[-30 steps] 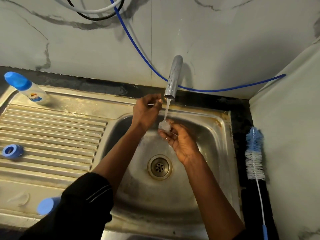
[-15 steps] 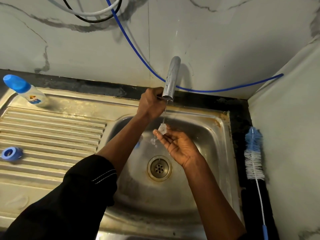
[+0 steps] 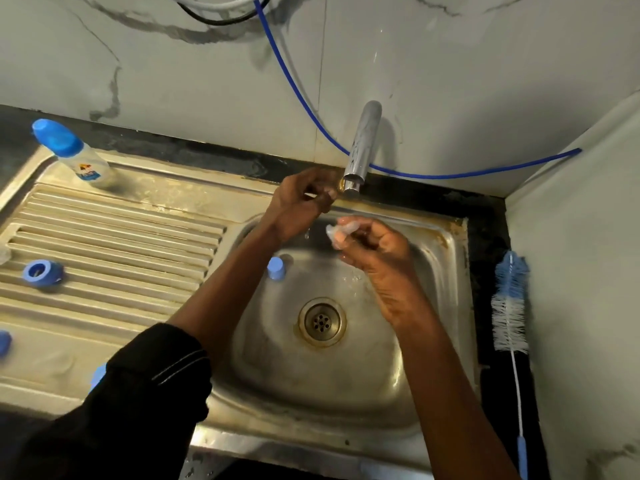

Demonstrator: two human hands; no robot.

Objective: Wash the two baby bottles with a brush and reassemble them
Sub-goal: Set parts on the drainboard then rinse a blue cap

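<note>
My right hand pinches a clear silicone teat over the sink basin, just below the tap spout. No water runs from the spout. My left hand is curled round the thin tap lever beside the spout's base. A baby bottle with a blue cap stands at the back left of the drainboard. A blue screw ring lies on the ribbed drainboard. A blue cap sits inside the basin by my left forearm. The bottle brush lies on the right-hand ledge.
The steel sink has its drain in the middle. More blue parts show at the left edge and beside my sleeve. A blue hose runs along the wall behind the tap.
The water stream has stopped. My right hand has curled its fingers round the teat and drawn it slightly right of the spout. My left hand stays at the tap lever.
</note>
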